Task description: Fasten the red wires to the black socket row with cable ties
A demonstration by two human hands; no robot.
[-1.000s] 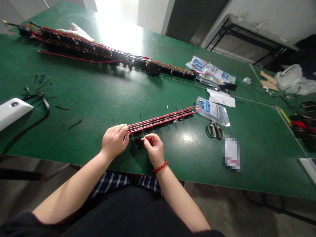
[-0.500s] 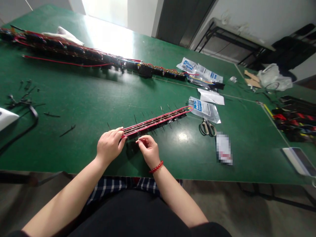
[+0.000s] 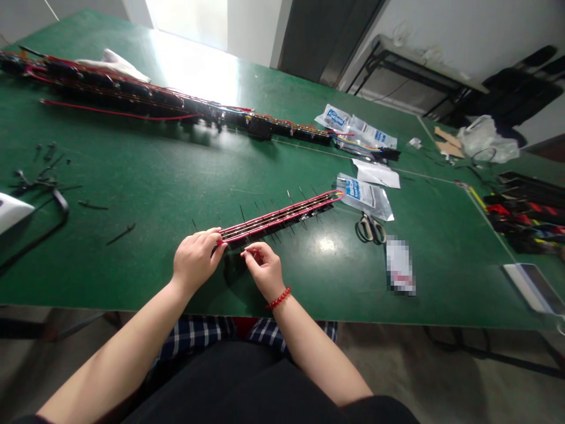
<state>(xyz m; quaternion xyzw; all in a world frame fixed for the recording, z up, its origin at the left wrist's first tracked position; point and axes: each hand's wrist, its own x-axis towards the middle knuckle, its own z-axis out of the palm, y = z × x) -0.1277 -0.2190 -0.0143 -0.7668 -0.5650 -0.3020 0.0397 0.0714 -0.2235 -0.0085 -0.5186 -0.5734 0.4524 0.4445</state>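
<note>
A long, narrow wiring assembly [image 3: 282, 219], with red and dark wires along its top and a black underside, lies slantwise on the green table. Several thin black cable ties [image 3: 242, 213] stick out from both its sides. My left hand [image 3: 196, 257] is closed around its near left end. Just below that end, my right hand [image 3: 263, 268], a red bead bracelet on its wrist, is pinched at thumb and forefinger. What sits in that pinch is too small to make out. A looped wire end [image 3: 338, 194] at the far right touches a clear plastic packet.
A longer wired assembly [image 3: 168, 100] stretches across the back. Scissors [image 3: 371, 228], the printed packet [image 3: 366, 197] and a blurred card [image 3: 399, 265] lie at right. Loose ties [image 3: 121, 234] and a white device [image 3: 12, 212] are at left. A phone-like slab [image 3: 535, 288] lies far right.
My right hand has shifted very slightly left, its pinch still closed. The left hand and the wiring assembly stay in place.
</note>
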